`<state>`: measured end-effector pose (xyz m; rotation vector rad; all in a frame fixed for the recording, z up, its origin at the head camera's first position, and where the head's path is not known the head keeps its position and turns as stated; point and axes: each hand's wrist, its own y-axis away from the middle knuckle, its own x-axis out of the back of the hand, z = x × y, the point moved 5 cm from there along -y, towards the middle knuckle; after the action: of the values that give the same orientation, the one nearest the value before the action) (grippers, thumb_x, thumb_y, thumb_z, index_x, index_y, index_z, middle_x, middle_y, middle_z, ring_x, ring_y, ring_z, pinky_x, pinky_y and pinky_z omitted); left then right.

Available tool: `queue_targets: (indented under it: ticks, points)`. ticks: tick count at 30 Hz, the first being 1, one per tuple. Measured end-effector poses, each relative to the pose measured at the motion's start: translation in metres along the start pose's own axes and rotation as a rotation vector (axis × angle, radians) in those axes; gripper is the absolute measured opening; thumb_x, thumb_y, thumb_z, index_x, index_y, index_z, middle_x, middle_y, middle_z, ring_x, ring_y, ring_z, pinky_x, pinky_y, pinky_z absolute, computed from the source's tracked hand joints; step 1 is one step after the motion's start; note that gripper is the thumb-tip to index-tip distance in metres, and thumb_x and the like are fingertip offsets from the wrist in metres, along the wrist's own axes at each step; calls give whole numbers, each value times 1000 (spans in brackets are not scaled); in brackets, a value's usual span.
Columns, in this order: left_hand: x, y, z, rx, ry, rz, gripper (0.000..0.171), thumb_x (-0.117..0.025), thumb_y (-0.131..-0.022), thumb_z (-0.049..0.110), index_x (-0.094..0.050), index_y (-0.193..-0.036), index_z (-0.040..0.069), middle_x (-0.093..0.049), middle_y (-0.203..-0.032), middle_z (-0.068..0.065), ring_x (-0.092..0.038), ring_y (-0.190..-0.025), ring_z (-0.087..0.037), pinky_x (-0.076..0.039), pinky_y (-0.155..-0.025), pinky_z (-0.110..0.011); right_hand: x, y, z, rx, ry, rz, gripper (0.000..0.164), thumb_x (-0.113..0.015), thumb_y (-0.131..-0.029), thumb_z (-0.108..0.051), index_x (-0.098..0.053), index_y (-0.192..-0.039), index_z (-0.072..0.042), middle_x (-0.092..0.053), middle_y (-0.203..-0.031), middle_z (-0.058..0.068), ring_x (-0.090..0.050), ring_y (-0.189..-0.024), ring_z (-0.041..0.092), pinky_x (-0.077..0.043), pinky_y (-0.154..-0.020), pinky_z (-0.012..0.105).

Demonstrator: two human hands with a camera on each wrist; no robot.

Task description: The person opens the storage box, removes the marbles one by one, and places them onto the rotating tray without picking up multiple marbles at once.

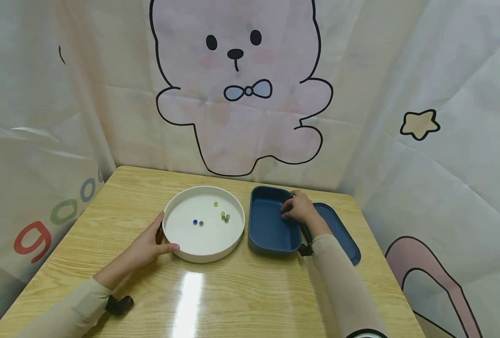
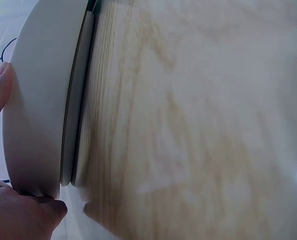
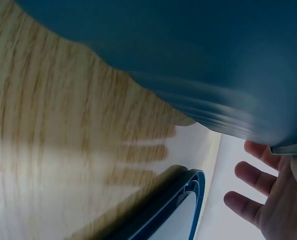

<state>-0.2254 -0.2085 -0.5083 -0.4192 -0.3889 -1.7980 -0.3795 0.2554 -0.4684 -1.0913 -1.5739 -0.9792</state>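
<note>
My left hand (image 1: 148,246) holds the round white tray (image 1: 190,244) at its left side, with the thumb on the front rim and the fingers round the outer wall. Several small translucent beads lie in the tray: a blue bead (image 1: 195,222), a brown bead (image 1: 201,223), a yellow bead (image 1: 216,204) and a green bead (image 1: 228,216) among them. Over the right rim of a dark blue rectangular box (image 1: 271,234) is my right hand (image 1: 301,208), its fingertips reaching above the interior. In the right wrist view three fingers (image 3: 256,177) are spread apart; the rest is partly hidden by the box wall.
A dark blue lid (image 1: 338,234) lies right of the box, partly under the right forearm. All of it stands on a light wooden table (image 1: 233,291). Printed curtains (image 1: 127,117) hang at the back and both sides, close to the table edges.
</note>
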Motion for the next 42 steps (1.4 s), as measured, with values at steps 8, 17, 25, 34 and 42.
queue_targets:
  ticks: [8,17,25,34,42]
  points:
    - [2,1,2,-9,9,5,128,-86,-84,35,10,-163,1,2,-170,-25,-5,-155,-47,-16,-121,-64,-3,-1,-1,-48,91,-9,24,-86,-84,-30,-82,-105,-21,-35,-160,22,-35,-142,50,-35,-110,67]
    - [2,2,1,2,-3,9,129,-86,-83,36,10,-163,3,2,-170,-25,-5,-155,-47,-15,-121,-65,-6,-3,-4,-74,112,-22,11,-89,-81,-25,-80,-86,-23,-36,-160,21,-32,-145,47,-29,-115,65]
    - [2,2,5,-8,37,2,129,-87,-83,33,9,-162,-1,4,-169,-28,-4,-154,-50,-16,-121,-66,-2,0,-9,-73,133,-37,21,-85,-86,-26,-72,-69,-23,-36,-160,21,-30,-146,46,-29,-116,64]
    - [0,3,1,-5,22,9,128,-86,-83,34,8,-162,-1,3,-169,-28,-3,-154,-50,-14,-121,-67,7,3,-8,-5,65,59,17,-79,-92,-28,-75,-78,-20,-39,-158,19,-32,-146,44,-32,-114,65]
    - [0,3,4,-1,26,8,129,-86,-83,35,9,-163,0,3,-169,-28,-5,-154,-50,-16,-121,-66,27,11,-11,80,-32,153,9,-80,-92,-25,-81,-88,-17,-45,-153,23,-39,-141,47,-31,-117,61]
